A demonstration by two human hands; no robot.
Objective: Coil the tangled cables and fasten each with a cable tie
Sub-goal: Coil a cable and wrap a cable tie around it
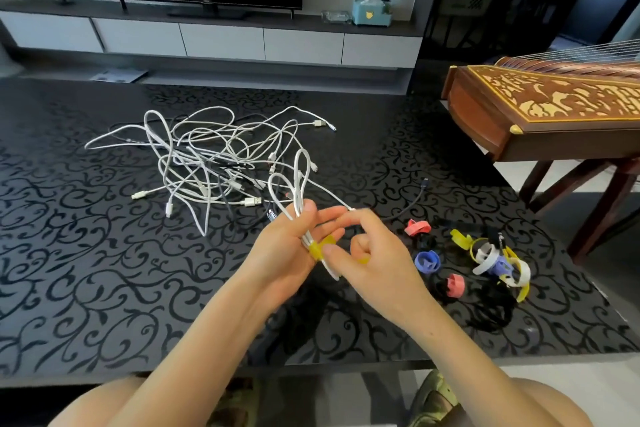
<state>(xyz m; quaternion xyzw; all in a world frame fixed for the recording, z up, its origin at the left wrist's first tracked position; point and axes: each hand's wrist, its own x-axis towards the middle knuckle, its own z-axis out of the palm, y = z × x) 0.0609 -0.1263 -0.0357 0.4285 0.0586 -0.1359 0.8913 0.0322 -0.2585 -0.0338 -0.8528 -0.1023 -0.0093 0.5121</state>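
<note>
Left hand gripped the coiled white cable while right hand pinched its yellow cable tie above a scroll-patterned table, tangled cables behind, loose coloured ties rightward.

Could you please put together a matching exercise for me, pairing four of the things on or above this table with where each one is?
Things:
1. coiled white cable
2. yellow tie
3. tangled cables
4. loose ties

Places:
A. lying on the table, right of both hands
B. held in the left hand
C. wrapped round the coil, pinched by the right hand
D. heaped on the table beyond the hands

Pairs: 1-B, 2-C, 3-D, 4-A.
</note>
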